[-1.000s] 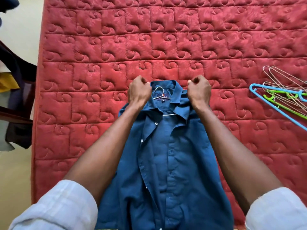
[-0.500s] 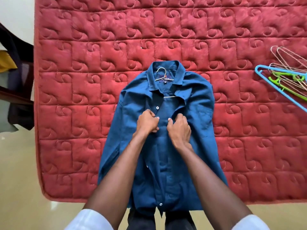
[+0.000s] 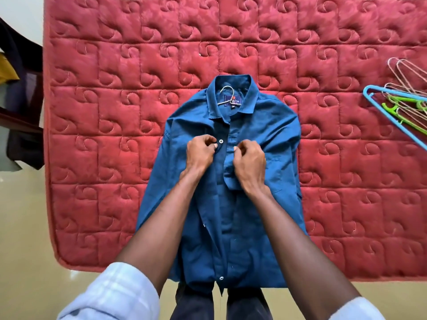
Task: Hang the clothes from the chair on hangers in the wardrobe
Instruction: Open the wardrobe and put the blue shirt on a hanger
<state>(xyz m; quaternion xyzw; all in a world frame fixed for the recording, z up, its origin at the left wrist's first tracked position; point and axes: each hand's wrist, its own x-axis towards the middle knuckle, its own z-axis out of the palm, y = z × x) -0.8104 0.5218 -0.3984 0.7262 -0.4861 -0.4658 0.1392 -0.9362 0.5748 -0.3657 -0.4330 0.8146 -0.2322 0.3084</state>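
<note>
Both arms reach up from the bottom of the frame. The left hand (image 3: 199, 153) and right hand (image 3: 250, 163) pinch the front plackets of a blue shirt (image 3: 265, 135) at centre, lying on a red quilted mattress (image 3: 115, 112). Spare hangers (image 3: 406, 105) rest at right edge.

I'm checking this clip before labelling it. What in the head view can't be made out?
- Hanger inside the blue shirt: only its hook shows; cloth covers the rest.
- Spare hangers: cut off by the right edge, count unclear.
- Clothes on the chair: cut off by the left edge.
- Collar label: too small to read.
- Wardrobe: not in view.
</note>
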